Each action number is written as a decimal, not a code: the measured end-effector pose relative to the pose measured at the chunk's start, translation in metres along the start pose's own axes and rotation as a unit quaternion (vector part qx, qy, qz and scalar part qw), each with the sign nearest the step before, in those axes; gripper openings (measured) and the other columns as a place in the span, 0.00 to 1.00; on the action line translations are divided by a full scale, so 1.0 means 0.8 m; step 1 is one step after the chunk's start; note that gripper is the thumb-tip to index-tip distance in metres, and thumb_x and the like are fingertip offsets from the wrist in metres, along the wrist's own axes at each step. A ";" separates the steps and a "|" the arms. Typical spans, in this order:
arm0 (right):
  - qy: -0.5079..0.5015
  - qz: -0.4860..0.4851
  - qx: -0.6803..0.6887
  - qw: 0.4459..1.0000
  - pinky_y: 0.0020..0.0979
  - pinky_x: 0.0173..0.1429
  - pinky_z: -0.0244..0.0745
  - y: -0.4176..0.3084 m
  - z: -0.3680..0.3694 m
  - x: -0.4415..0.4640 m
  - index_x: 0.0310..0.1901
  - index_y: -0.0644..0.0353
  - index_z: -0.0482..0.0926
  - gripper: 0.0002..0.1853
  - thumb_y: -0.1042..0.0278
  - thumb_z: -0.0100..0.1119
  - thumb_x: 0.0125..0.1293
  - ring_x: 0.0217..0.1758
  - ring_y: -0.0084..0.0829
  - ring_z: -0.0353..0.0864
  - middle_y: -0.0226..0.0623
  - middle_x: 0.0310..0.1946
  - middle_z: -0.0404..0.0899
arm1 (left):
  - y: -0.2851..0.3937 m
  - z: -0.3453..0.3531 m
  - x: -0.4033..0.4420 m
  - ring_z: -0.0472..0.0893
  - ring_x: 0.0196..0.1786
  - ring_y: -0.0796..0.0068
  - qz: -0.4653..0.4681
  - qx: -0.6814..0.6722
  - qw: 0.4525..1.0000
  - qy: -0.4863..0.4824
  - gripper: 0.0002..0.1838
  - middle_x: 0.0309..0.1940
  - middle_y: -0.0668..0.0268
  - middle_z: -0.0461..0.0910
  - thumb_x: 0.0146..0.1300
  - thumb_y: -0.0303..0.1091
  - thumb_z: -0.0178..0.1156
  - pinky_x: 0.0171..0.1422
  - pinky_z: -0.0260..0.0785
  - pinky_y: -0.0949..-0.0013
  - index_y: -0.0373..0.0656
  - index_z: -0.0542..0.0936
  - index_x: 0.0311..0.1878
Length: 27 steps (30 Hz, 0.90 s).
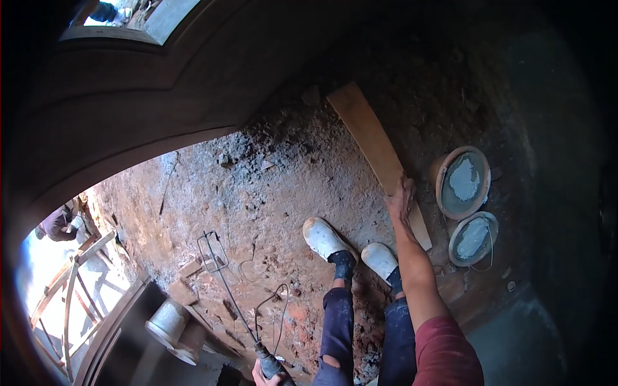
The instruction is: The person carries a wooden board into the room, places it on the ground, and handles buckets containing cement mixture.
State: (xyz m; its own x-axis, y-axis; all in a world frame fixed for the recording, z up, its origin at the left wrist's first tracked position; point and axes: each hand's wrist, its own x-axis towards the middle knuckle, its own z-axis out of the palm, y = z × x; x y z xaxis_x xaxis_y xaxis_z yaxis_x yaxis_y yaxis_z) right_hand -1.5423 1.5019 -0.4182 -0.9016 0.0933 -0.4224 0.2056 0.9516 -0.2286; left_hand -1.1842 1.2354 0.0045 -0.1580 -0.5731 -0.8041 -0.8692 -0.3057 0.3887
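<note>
My right hand point(402, 196) is closed around the edge of a long, flat wooden board point(370, 138). The board slants over the dirt floor, its lower end near my right shoe. At the bottom edge of the view, my left hand point(264, 376) grips the dark body of a power mixer point(270, 362). Its long shaft runs up and left to a wire-frame mixing paddle point(212, 251) at floor level. The mixer's rear end is cut off by the frame.
Two buckets of grey wet mix, a larger one point(440, 186) and a smaller one point(452, 248), stand right of the board. A whitish bucket point(167, 323) lies at lower left. Outside are a wooden frame point(71, 276) and another person point(58, 223). The floor point(193, 193) is rough, with rubble.
</note>
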 end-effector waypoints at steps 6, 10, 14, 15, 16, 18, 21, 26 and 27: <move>0.029 -0.015 -0.135 0.990 0.45 0.63 0.62 0.025 0.014 -0.010 0.67 0.52 0.56 0.47 0.76 0.69 0.42 0.63 0.54 0.58 0.60 0.61 0.55 | -0.008 -0.004 -0.005 0.74 0.29 0.75 -0.006 0.012 1.000 0.003 0.20 0.29 0.66 0.76 0.42 0.29 0.58 0.34 0.69 0.73 0.37 0.73 0.43; -0.012 -0.009 -0.111 0.994 0.45 0.63 0.61 0.020 0.006 -0.008 0.67 0.49 0.57 0.47 0.77 0.68 0.42 0.62 0.53 0.59 0.58 0.61 0.55 | 0.008 0.016 -0.004 0.74 0.31 0.75 -0.046 0.000 0.999 0.017 0.22 0.29 0.68 0.74 0.42 0.31 0.58 0.35 0.68 0.73 0.37 0.73 0.45; -0.028 -0.010 -0.011 0.999 0.45 0.64 0.61 0.008 0.004 -0.014 0.67 0.46 0.57 0.48 0.76 0.69 0.42 0.63 0.53 0.59 0.56 0.62 0.57 | 0.014 0.012 -0.004 0.74 0.34 0.74 -0.058 0.036 0.998 -0.012 0.28 0.32 0.66 0.73 0.40 0.36 0.60 0.38 0.68 0.72 0.36 0.72 0.49; -0.012 0.001 -0.023 1.000 0.45 0.64 0.61 0.003 0.003 -0.021 0.67 0.46 0.57 0.48 0.77 0.70 0.41 0.63 0.52 0.59 0.55 0.62 0.57 | 0.016 0.011 -0.005 0.74 0.36 0.73 -0.058 0.036 0.998 -0.016 0.30 0.34 0.65 0.74 0.40 0.37 0.60 0.41 0.68 0.71 0.35 0.72 0.51; -0.013 0.002 -0.023 1.000 0.45 0.64 0.61 -0.003 0.001 -0.020 0.67 0.46 0.57 0.48 0.77 0.70 0.41 0.63 0.52 0.59 0.55 0.62 0.57 | 0.014 0.009 -0.006 0.74 0.36 0.73 -0.060 0.037 0.997 -0.015 0.30 0.34 0.65 0.74 0.40 0.37 0.60 0.41 0.68 0.71 0.35 0.72 0.51; 0.013 -0.031 -0.016 0.999 0.44 0.64 0.62 -0.019 -0.002 -0.004 0.66 0.46 0.57 0.49 0.76 0.71 0.40 0.64 0.52 0.59 0.55 0.61 0.58 | 0.005 0.004 -0.005 0.75 0.38 0.71 -0.058 0.045 0.997 -0.026 0.31 0.36 0.64 0.75 0.40 0.37 0.60 0.43 0.69 0.70 0.35 0.71 0.51; 0.064 -0.026 -0.006 0.998 0.44 0.64 0.61 -0.022 0.005 0.021 0.65 0.46 0.60 0.48 0.77 0.72 0.38 0.64 0.52 0.59 0.54 0.61 0.58 | -0.009 -0.008 -0.004 0.75 0.39 0.70 -0.054 0.075 0.995 -0.025 0.32 0.36 0.63 0.75 0.39 0.39 0.62 0.44 0.69 0.69 0.35 0.72 0.51; 0.064 0.006 -0.002 0.998 0.44 0.64 0.62 -0.021 -0.007 0.023 0.63 0.46 0.65 0.44 0.77 0.71 0.39 0.64 0.52 0.60 0.55 0.61 0.59 | 0.041 0.012 -0.001 0.75 0.37 0.72 -0.014 0.104 0.993 -0.061 0.29 0.35 0.63 0.75 0.40 0.36 0.63 0.40 0.70 0.69 0.37 0.72 0.50; 0.062 0.018 -0.001 0.998 0.43 0.63 0.63 -0.023 -0.008 0.024 0.62 0.46 0.67 0.42 0.77 0.71 0.40 0.64 0.53 0.60 0.55 0.61 0.59 | 0.018 0.004 -0.005 0.75 0.36 0.73 -0.048 0.067 0.995 -0.053 0.28 0.34 0.63 0.75 0.40 0.35 0.63 0.39 0.70 0.69 0.37 0.72 0.49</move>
State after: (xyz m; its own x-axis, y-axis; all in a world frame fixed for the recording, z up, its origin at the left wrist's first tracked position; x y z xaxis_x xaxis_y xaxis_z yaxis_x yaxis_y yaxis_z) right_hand -1.5655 1.4882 -0.4165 -0.9339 0.1627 -0.3184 0.2381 0.9473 -0.2143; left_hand -1.1979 1.2353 0.0119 -0.1138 -0.4612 -0.8800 -0.9362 -0.2467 0.2503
